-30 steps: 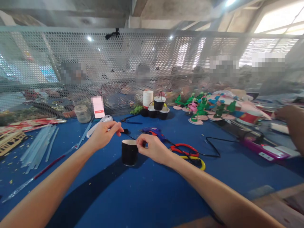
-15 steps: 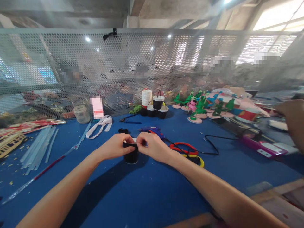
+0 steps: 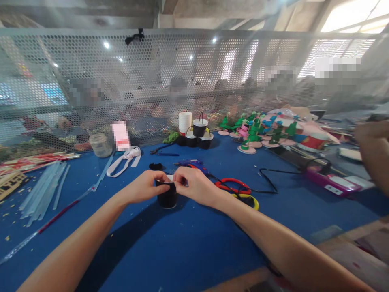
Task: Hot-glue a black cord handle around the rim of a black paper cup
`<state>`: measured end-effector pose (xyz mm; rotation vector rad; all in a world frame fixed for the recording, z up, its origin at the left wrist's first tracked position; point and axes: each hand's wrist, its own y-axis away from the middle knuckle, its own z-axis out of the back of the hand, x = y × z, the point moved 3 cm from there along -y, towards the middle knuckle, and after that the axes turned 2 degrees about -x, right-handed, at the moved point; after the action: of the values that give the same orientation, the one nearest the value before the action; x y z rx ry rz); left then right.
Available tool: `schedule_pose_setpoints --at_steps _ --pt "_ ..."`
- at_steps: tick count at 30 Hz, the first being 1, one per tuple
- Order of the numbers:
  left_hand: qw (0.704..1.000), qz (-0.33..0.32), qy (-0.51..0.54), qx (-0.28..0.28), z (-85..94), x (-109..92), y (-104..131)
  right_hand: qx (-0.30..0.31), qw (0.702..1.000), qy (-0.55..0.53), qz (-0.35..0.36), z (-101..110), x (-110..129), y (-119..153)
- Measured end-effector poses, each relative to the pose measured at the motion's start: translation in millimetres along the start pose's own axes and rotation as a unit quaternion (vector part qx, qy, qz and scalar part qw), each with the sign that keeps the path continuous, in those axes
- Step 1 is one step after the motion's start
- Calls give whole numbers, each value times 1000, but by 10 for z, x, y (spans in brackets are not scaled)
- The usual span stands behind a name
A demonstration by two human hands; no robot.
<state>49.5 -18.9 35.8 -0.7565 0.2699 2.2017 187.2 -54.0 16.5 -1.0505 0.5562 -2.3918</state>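
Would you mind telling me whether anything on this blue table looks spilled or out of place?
Small yellowish crumbs lie scattered on the blue table at the far left, beside the loose clear sticks. The black cup stands upright between both hands.

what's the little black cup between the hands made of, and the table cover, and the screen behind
Black cup: likely paper or thin card, matte black outside, pale inside at the rim; left hand and right hand pinch that rim. Table cover: looks like blue felt or cloth, dull with no glare. Screen: perforated sheet metal, pale grey, with regular round holes.
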Motion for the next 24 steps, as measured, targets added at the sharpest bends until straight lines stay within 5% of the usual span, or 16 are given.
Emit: schedule_pose_setpoints --at_steps 15,24 --pt "1000 -2 15 -17 6 -6 -10 -31 999 -41 4 32 -1 -52" --pt "991 7 133 -18 16 104 -25 -29 999 16 10 60 -149 -529"
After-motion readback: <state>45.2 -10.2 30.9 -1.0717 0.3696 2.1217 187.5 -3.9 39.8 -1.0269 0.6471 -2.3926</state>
